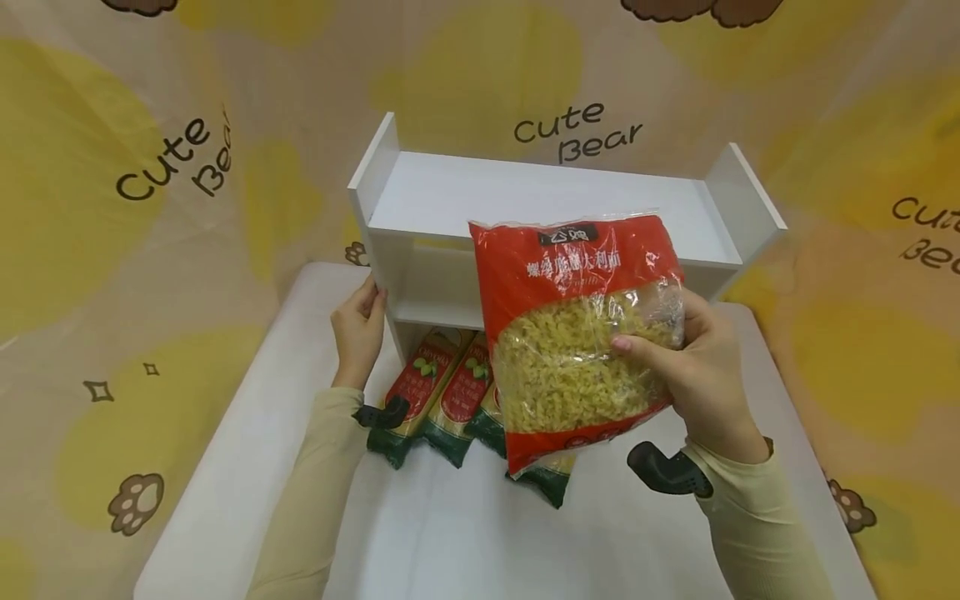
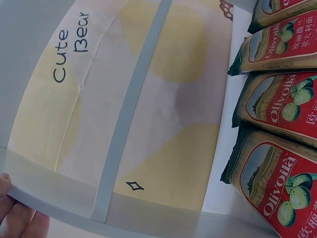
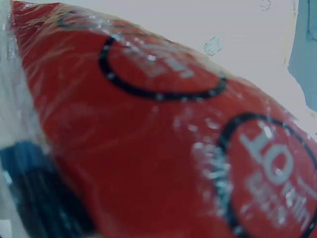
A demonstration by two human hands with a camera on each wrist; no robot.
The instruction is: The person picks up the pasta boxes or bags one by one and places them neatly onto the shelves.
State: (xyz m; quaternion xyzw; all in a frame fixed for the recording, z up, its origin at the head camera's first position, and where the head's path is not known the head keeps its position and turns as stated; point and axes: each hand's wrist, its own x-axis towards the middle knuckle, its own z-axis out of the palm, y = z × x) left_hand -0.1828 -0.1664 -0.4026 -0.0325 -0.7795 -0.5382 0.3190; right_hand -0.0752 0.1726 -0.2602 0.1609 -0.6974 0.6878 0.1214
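Head view is showing a red, clear-windowed plastic bag of pasta [image 1: 577,358], lettered 大利面, which the right hand [image 1: 708,379] is gripping before a white shelf [image 1: 540,189], whose side the left hand [image 1: 358,329] is pinching; left wrist view is more legibly showing "Olivoilà" on red-and-green packets [image 2: 285,186]

From my end I see a small corner closed in by hanging cloth [image 1: 480,75], printed with "Cute Bear" lettering and paw marks, around a white table [image 1: 450,542]. The white shelf [image 1: 540,196] standing there, with pasta packets [image 1: 459,396] lined up at its foot, looks to me like a little shop display; whether a home or studio surrounds it, I can't tell.
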